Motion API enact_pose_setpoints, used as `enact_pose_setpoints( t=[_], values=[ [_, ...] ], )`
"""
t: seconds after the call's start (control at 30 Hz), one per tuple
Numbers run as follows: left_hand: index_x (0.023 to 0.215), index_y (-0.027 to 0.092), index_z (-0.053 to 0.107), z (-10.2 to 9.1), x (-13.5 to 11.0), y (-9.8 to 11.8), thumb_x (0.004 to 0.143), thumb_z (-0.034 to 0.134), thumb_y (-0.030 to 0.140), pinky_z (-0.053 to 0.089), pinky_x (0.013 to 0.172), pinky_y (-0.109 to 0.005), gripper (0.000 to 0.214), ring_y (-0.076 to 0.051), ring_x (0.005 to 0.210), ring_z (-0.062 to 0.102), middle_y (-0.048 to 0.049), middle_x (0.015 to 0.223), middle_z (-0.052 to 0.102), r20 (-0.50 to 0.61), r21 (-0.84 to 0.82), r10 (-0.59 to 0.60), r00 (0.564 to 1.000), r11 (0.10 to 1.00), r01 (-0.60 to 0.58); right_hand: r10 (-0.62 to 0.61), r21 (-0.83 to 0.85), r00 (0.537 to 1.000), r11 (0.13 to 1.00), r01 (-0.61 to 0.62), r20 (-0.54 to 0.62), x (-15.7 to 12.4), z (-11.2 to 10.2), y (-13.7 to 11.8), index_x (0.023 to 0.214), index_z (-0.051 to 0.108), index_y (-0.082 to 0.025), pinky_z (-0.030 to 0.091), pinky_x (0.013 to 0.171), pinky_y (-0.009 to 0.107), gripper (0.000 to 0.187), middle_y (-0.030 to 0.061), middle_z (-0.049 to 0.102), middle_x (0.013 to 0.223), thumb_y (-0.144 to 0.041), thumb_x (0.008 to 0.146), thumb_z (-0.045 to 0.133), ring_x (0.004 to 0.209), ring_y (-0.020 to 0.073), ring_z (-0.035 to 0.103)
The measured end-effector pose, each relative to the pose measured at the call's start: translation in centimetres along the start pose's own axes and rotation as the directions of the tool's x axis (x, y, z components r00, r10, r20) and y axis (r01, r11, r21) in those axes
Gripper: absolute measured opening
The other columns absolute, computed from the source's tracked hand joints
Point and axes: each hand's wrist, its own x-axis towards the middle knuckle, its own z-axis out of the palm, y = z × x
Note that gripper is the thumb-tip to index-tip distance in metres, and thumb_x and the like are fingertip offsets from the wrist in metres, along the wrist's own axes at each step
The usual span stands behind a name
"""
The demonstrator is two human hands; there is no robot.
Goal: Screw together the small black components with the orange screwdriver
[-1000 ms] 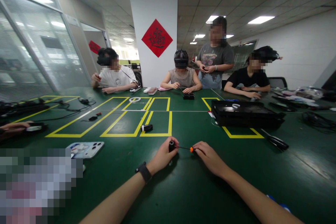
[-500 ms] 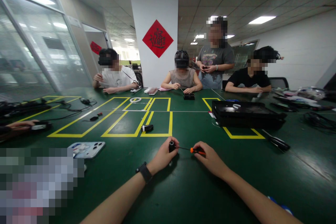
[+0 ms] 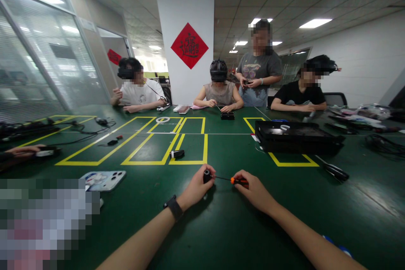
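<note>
My left hand (image 3: 196, 187), with a black watch on its wrist, rests on the green table (image 3: 221, 228) and pinches a small black cylindrical part (image 3: 206, 174). My right hand (image 3: 255, 191) grips the orange handle of a small screwdriver (image 3: 238, 181). Its thin shaft points left, with the tip at the black part. Both hands are closed and sit close together near the table's front middle.
A phone in a pale case (image 3: 103, 179) lies to the left. A small black and white object (image 3: 176, 154) sits on the yellow floor-tape lines. A black tray (image 3: 295, 137) and a black tool (image 3: 334, 171) lie at right. Several people sit or stand across the table; cables run along both sides.
My right hand has drawn slightly right, showing more of the orange handle. The left hand and the black part have stayed in place.
</note>
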Motion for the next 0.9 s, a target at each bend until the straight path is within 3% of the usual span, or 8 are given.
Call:
enact_pose_setpoints(
  t=[0.6, 0.77, 0.9],
  values=[
    [0.088, 0.017, 0.051, 0.03, 0.03, 0.00, 0.072, 0.050, 0.010, 0.041, 0.076, -0.027, 0.018, -0.014, 0.079, 0.051, -0.0012, 0.083, 0.055, -0.022, -0.015, -0.011, 1.000, 1.000, 0.011, -0.023, -0.026, 1.000, 0.999, 0.024, 0.008, 0.08, 0.19, -0.15, 0.095, 0.059, -0.020, 0.041, 0.085, 0.033, 0.020, 0.0050, 0.058, 0.096, -0.030, 0.084, 0.046, 0.093, 0.0177, 0.053],
    [0.087, 0.017, 0.050, -0.02, 0.00, 0.03, 0.072, 0.050, 0.010, 0.040, 0.077, -0.027, 0.017, -0.014, 0.079, 0.051, -0.0008, 0.083, 0.055, -0.009, -0.018, -0.003, 1.000, 1.000, 0.003, -0.007, -0.015, 1.000, 1.000, 0.007, -0.010, 0.04, 0.26, -0.21, 0.097, 0.056, -0.021, 0.043, 0.082, 0.031, 0.018, 0.0034, 0.057, 0.097, -0.027, 0.079, 0.052, 0.091, 0.0171, 0.052],
    [0.088, 0.017, 0.050, 0.00, -0.03, -0.17, 0.073, 0.049, 0.011, 0.040, 0.076, -0.027, 0.017, -0.014, 0.079, 0.051, -0.0008, 0.084, 0.055, -0.007, -0.024, -0.003, 1.000, 1.000, 0.003, -0.019, 0.004, 1.000, 1.000, 0.019, 0.019, -0.02, 0.06, -0.30, 0.098, 0.057, -0.021, 0.041, 0.086, 0.032, 0.020, 0.0046, 0.056, 0.099, -0.027, 0.085, 0.044, 0.094, 0.0169, 0.052]
  ],
)
